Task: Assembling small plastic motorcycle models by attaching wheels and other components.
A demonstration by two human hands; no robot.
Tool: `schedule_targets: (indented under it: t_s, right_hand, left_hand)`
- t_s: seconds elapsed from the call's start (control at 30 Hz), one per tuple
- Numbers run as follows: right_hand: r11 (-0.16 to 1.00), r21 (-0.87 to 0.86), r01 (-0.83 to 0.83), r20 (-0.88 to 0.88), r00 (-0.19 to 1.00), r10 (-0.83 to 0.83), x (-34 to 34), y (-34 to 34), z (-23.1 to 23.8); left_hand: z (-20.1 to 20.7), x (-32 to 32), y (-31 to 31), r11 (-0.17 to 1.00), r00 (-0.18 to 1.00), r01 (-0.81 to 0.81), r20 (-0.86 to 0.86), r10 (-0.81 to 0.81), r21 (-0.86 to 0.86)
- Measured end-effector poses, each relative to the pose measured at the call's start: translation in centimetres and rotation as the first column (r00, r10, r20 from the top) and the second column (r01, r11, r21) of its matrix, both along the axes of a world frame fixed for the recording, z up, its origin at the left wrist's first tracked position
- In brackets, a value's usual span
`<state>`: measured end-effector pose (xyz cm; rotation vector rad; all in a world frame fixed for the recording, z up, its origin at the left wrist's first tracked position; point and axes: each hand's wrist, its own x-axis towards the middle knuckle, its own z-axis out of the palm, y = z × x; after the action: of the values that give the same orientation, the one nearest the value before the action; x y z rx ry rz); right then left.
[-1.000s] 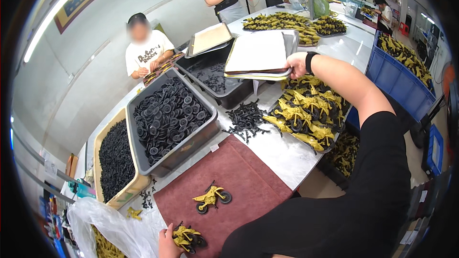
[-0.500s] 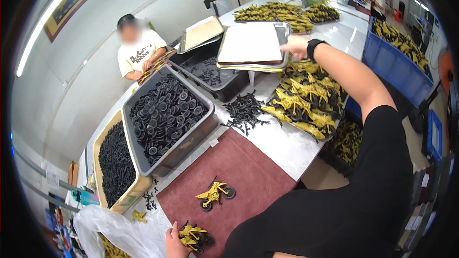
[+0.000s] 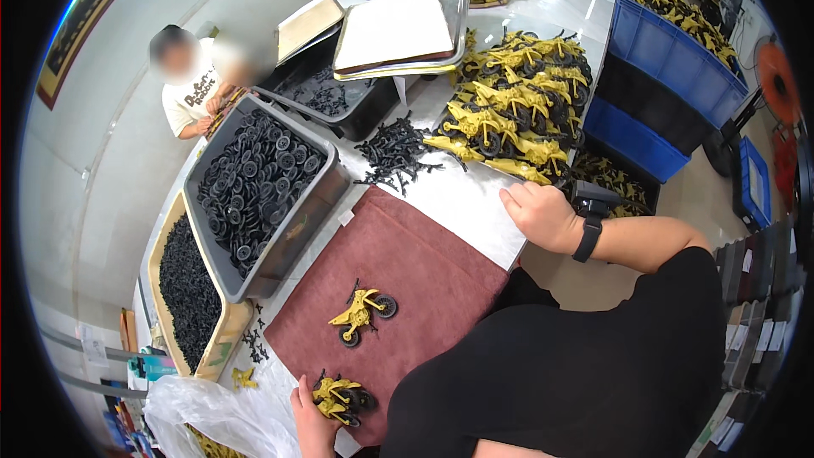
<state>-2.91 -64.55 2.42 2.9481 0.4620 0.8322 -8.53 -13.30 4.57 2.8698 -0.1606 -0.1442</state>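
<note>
At the cloth's near left edge, my left hand is closed on toy motorcycles, yellow and black, bunched together so that I cannot tell how many. Another toy motorcycle lies on its side on the dark red cloth, just beyond that hand. My right hand, a black watch on its wrist, hovers at the table's right edge with its fingers curled in and nothing showing in them. A heap of finished-looking yellow and black toy motorcycles sits just beyond it.
Left of the cloth stand a grey bin of black wheels and a cream bin of small black parts. Loose black parts lie beyond the cloth. A metal tray rests on a black bin. A co-worker sits far left.
My right hand has come back from beside the metal tray to the table's right edge, its arm now bent. My left hand keeps its grip on the toy motorcycles. The view has shifted.
</note>
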Motion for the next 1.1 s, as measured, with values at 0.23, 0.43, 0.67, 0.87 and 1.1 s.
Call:
schedule_targets:
  t_s: [0.23,0.43,0.67,0.87,1.1]
  right_hand:
    - [0.874,0.474,0.106,0.028,0.990,-0.135,-4.0,0.3,-1.7]
    - [-0.493,0.778,0.390,-0.445,0.896,0.006,-4.6,-4.0,-3.4]
    - [-0.635,0.715,0.293,-0.303,0.948,0.096,-2.0,-9.4,-4.3]
    - [-0.547,0.756,0.361,-0.365,0.925,0.106,-0.5,-10.6,-3.7]
    - [-0.515,0.819,0.254,-0.367,0.922,-0.128,0.1,-9.6,-4.3]
  left_hand:
    - [0.1,-0.4,0.1,1.000,0.999,0.022,-0.035,-0.022,-0.014]
    - [-0.5,-0.5,0.2,0.997,0.999,0.047,0.015,-0.046,-0.062]
    - [-0.7,-0.7,1.1,0.998,0.999,0.041,0.000,-0.041,-0.038]
    - [-1.8,-0.4,1.5,0.992,0.993,0.100,0.066,-0.096,-0.070]
    - [-1.9,-0.4,1.5,0.998,0.996,0.055,0.076,-0.053,-0.020]
